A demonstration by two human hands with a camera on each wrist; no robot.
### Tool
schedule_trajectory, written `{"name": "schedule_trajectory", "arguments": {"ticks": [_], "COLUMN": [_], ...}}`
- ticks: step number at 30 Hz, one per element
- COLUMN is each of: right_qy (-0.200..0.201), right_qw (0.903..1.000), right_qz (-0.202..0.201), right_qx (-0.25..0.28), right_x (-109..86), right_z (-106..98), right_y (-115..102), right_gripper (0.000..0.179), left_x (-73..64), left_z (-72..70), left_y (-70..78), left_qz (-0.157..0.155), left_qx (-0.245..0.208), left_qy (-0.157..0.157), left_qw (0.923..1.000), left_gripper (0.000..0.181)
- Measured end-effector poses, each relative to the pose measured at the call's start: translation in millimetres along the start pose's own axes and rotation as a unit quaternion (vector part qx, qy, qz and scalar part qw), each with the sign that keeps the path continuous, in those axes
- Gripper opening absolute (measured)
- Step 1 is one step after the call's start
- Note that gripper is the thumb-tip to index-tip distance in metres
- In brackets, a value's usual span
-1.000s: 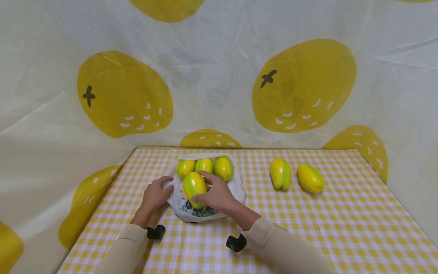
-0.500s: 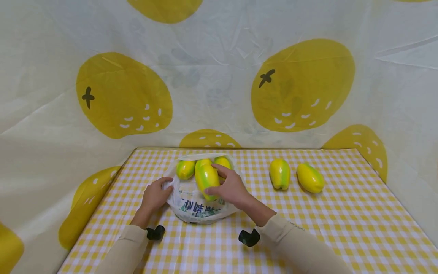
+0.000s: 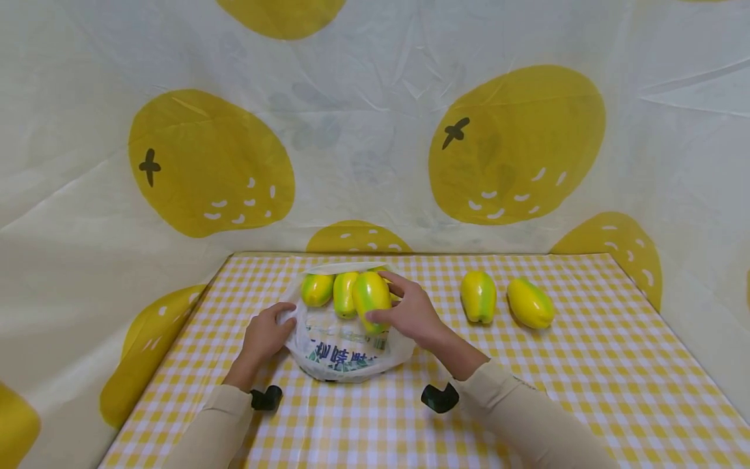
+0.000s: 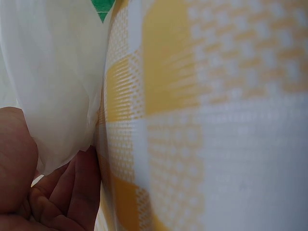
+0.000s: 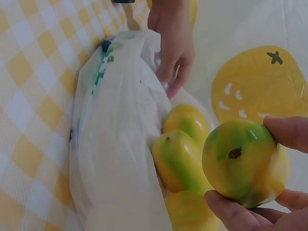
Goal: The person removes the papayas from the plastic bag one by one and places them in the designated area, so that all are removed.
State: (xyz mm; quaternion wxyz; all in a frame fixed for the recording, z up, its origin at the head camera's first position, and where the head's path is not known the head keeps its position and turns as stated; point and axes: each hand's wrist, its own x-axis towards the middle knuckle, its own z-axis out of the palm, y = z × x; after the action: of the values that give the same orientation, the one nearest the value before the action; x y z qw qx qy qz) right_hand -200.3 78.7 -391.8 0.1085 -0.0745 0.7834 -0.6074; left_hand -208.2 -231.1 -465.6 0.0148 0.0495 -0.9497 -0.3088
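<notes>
Bag rim [image 3: 351, 376] gapes, L hand [image 3: 265, 334] pinching; R hand [image 3: 415, 318] w/ fruit [image 3: 370, 296] above.

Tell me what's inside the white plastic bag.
Inside the bag are three yellow-green fruits. In the head view, the rightmost one is mostly covered by the held fruit and the right hand. Anything beneath them is hidden.
</notes>
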Motion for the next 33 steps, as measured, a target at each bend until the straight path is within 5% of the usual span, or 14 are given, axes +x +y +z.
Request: {"name": "schedule_trajectory", "arguments": {"ticks": [33], "right_qy": [0.056], "right_qw": [0.9969], "right_qz": [0.03], "right_qx": [-0.047], "right_x": [8.4], "right_z": [-50], "right_y": [11], "right_gripper": [0.088], "left_x": [0.5], "left_z": [-0.2], "left_y": [-1.5], "left_qz": [-0.008], "left_qx": [0.008], "left_qy": [-0.004], "left_qw": [0.9999], "left_gripper": [0.04]}}
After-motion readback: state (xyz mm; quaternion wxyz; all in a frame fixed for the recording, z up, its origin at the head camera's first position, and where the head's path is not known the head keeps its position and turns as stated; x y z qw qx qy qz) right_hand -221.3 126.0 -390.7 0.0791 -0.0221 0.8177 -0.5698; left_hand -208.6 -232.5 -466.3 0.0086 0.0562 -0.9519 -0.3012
